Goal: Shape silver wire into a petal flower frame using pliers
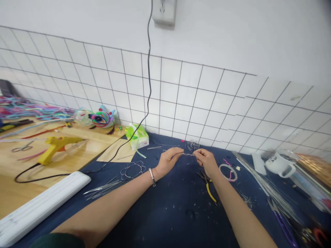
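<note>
My left hand (169, 160) and my right hand (204, 159) are raised over the dark blue cloth, each pinching one end of a thin, twisted silvery wire (188, 154). The wire spans the short gap between my fingertips. Just behind it lies a tangled bundle of fine wire (193, 145). Yellow-handled pliers (211, 193) rest partly under my right forearm. A ring of tape (236, 174) with a pink strip sits to the right of that arm. A wire shape with flower-like loops (141, 167) lies left of my left hand.
Loose wires (106, 187) lie left, and a long bundle of wires (263, 181) lies right, near purple-handled scissors (283, 225) and a white mug (280, 165). A yellow glue gun (51, 148), white power strip (49, 203) and green tissue pack (138, 136) stand left. A black cord (148, 69) hangs down the wall.
</note>
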A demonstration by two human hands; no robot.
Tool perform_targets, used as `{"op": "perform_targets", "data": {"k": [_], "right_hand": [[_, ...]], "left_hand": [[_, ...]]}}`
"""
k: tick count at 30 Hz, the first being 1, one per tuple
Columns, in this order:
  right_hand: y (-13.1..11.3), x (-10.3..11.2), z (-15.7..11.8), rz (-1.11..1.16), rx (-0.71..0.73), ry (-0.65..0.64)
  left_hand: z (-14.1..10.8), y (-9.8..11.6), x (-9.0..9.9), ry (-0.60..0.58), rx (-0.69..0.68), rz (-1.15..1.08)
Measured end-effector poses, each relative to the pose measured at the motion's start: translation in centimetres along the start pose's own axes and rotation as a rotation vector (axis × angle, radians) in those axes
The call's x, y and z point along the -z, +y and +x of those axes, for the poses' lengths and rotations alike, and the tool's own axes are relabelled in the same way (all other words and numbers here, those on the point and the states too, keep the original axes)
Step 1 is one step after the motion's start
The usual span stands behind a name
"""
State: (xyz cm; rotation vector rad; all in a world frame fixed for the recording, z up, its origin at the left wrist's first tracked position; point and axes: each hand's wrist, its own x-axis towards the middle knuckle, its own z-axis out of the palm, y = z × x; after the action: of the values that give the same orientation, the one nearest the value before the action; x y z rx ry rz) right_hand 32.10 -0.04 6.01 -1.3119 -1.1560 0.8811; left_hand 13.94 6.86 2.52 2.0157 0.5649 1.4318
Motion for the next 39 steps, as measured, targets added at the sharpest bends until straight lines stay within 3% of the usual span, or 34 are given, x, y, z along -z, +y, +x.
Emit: {"op": "perform_targets", "data": {"k": [7, 16, 26, 32, 39], "right_hand": [[-2.1, 1.0, -1.9, 0.007, -0.138, -0.110], [-3.1, -0.8, -6.3, 0.180, -0.205, -0.160], [-1.3, -2.2, -9.2, 0.285, -0.316, -0.158], [-0.4, -3.1, -9.6, 0.323, -0.409, -0.193], [0.9, -2.1, -8.4, 0.345, -0.464, -0.149]], "left_hand": [[-0.4, 2.7, 1.1, -0.062, -0.346, 0.127], [-1.9, 3.8, 2.6, -0.132, -0.484, 0.191], [-5.9, 3.9, 3.7, -0.294, -0.459, 0.216], [-6.7, 3.6, 3.9, -0.325, -0.493, 0.203], [-5.6, 3.9, 4.7, -0.488, -0.278, 0.107]]}}
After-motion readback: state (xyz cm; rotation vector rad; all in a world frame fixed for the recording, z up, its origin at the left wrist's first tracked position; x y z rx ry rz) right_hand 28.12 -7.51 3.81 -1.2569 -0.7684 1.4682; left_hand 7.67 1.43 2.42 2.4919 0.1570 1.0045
